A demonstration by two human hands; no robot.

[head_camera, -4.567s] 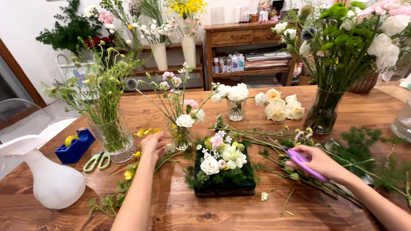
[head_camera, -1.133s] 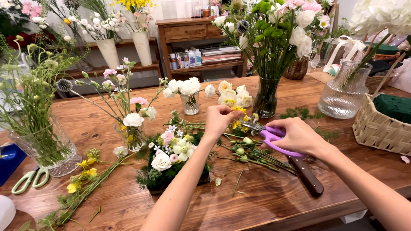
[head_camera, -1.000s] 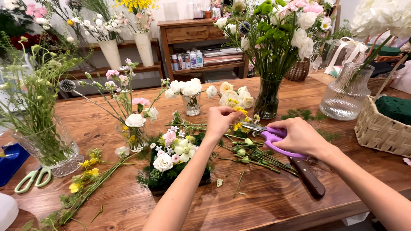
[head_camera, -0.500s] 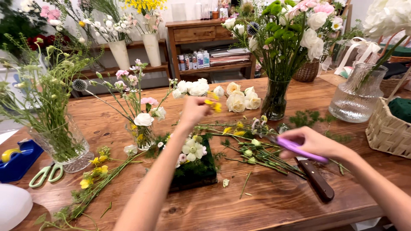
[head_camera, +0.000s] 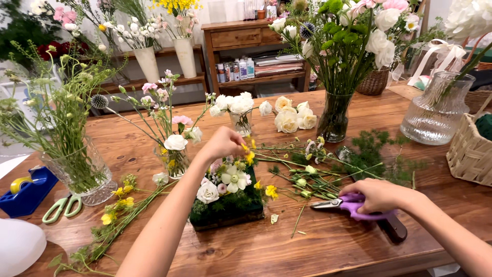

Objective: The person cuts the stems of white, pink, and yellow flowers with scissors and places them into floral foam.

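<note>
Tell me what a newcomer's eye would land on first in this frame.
Probably the left hand holding a small yellow flower over the flower arrangement at the centre of the wooden table. Next, the right hand gripping purple scissors near loose cut stems.

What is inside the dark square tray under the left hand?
The dark tray holds white flowers, small pink blooms and green filler. The left hand holds a yellow stem above it. The base is covered.
</note>
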